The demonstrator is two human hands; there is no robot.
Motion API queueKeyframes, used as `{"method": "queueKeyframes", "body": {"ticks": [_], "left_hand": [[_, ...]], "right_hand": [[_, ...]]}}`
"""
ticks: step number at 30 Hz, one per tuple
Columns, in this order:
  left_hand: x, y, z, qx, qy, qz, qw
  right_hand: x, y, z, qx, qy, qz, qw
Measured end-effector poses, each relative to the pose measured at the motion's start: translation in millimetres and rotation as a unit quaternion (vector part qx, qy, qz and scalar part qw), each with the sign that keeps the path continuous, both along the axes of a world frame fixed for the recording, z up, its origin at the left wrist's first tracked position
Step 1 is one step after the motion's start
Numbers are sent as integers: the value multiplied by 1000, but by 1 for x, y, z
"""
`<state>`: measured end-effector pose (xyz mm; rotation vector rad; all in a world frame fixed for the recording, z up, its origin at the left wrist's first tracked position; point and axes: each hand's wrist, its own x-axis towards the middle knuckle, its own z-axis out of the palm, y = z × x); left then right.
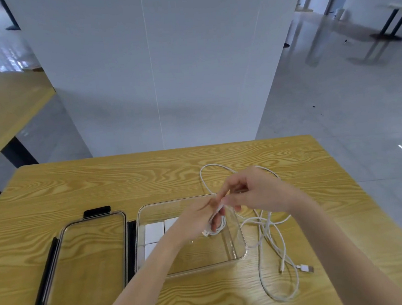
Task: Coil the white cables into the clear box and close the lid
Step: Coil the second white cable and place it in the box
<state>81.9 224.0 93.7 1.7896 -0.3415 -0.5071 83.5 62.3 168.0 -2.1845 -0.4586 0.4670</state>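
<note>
We are winding the first white cable (268,221) over the clear box (241,245): our left hand (195,221) is curling round a small coil (216,224), our right hand (253,191) seemingly pinching the strand, though blur is hiding its fingertips. Next we are feeding in the slack trailing across the table (101,179); the lid (84,269) is lying open beside the box.

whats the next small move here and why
Probably wrap another loop: the left hand holds only a small coil over the open box, the right hand pinches the strand above it, and most of the cable lies loose on the table. The lid can wait.
</note>
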Motion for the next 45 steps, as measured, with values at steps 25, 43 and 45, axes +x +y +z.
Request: {"method": "queueKeyframes", "body": {"ticks": [25,43,45], "left_hand": [[49,28,1,-397,131,254,872],[-17,14,18,-482,288,-154,813],[-12,16,21,-566,294,-146,756]], "right_hand": [[-40,40,-38,-155,-140,-19,978],[5,0,-36,294,19,-149,944],[0,7,-52,292,41,-179,939]]}}
